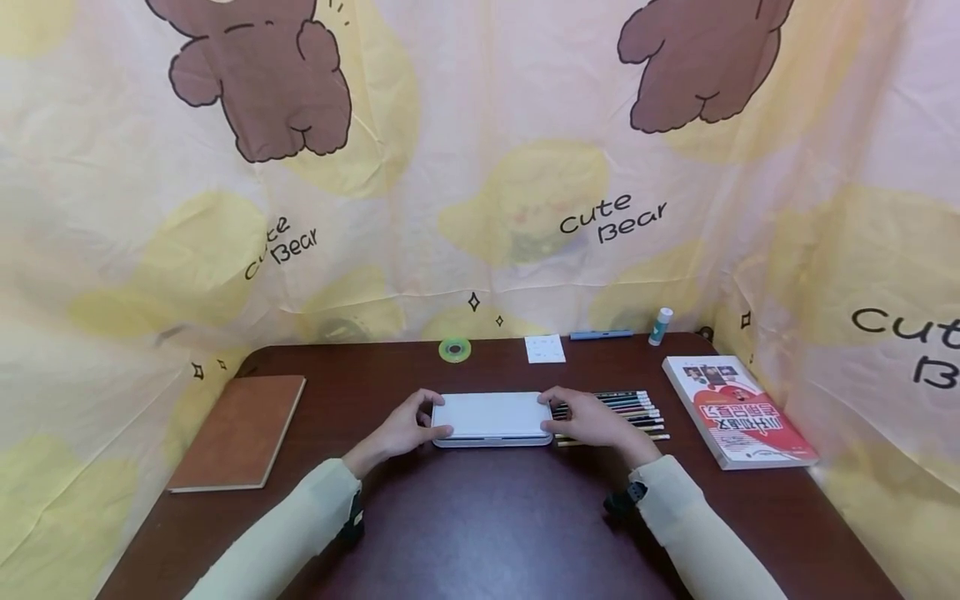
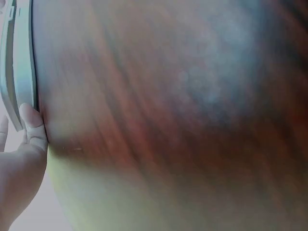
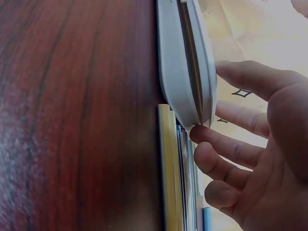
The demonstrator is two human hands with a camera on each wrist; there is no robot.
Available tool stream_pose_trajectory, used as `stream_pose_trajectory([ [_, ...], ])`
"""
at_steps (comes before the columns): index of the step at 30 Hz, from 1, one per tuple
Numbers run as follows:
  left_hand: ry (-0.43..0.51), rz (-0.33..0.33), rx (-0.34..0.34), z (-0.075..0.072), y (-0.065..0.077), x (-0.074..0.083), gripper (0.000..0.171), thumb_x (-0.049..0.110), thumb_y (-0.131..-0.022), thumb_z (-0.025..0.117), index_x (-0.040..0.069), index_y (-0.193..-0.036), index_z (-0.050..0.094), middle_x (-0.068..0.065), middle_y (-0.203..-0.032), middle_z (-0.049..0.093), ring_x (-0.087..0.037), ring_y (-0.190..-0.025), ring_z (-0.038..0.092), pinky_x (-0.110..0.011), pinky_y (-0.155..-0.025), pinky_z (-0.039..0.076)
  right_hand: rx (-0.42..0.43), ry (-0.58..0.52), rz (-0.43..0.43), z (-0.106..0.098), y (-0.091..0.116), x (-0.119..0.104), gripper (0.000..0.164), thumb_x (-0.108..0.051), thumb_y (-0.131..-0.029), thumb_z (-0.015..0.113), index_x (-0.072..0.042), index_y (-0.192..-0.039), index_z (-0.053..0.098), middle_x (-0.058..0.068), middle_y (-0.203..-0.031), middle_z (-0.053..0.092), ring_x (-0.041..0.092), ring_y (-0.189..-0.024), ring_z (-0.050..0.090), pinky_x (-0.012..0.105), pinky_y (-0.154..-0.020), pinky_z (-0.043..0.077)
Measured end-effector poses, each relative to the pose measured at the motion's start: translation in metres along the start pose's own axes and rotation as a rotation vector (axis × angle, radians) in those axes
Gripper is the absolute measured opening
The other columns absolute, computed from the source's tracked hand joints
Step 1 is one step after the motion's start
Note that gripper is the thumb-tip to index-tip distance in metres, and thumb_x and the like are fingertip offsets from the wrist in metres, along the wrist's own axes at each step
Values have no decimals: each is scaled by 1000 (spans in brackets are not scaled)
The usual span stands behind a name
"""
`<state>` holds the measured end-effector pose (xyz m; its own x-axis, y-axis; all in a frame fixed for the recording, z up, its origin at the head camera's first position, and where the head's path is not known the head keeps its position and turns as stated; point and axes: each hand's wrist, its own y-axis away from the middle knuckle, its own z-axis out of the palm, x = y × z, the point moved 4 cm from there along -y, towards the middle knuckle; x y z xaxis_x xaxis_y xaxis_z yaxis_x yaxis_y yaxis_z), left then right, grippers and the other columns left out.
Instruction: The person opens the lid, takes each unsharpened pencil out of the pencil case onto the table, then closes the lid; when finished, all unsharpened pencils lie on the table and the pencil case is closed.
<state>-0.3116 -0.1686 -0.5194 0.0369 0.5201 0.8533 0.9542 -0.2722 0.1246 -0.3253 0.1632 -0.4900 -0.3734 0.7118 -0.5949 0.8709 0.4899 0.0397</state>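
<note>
A flat white pencil case (image 1: pixel 491 415) lies on the dark wooden table, with a narrow gap along its front between lid and base. At its left end, my left hand (image 1: pixel 412 423) grips the case, thumb at the front and fingers at the back corner. My right hand (image 1: pixel 588 417) holds the right end, its thumb (image 3: pixel 236 72) against the lid's edge in the right wrist view. Several pencils (image 1: pixel 637 408) lie side by side under and beside the right hand. The left wrist view shows the left thumb (image 2: pixel 31 118) touching the case's front corner.
A brown notebook (image 1: pixel 240 429) lies at the left, and a red-and-white book (image 1: pixel 742 412) at the right. Along the back edge are a green tape roll (image 1: pixel 454 342), a white paper (image 1: pixel 545 349), a blue pen (image 1: pixel 602 335) and an upright glue stick (image 1: pixel 660 327). A printed curtain (image 1: pixel 420 250) hangs behind.
</note>
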Motion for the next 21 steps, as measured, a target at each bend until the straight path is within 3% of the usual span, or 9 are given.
stream_pose_trajectory([
  [6,-82,-3,13,2,1,0,56,38,-77,86,23,-120,54,-6,-110,53,-18,-80,58,-31,-61,53,13,17,8,3,1,-1,43,-36,-89,75,-20,-128,62,6,-123,68,20,-108,63,46,-96,52],
  [21,-119,6,26,1,-1,4,58,39,-76,87,23,-121,53,-6,-116,52,-18,-85,58,-30,-63,53,30,26,34,4,0,-2,47,-33,-88,76,-18,-130,61,6,-126,67,22,-110,62,47,-98,51],
])
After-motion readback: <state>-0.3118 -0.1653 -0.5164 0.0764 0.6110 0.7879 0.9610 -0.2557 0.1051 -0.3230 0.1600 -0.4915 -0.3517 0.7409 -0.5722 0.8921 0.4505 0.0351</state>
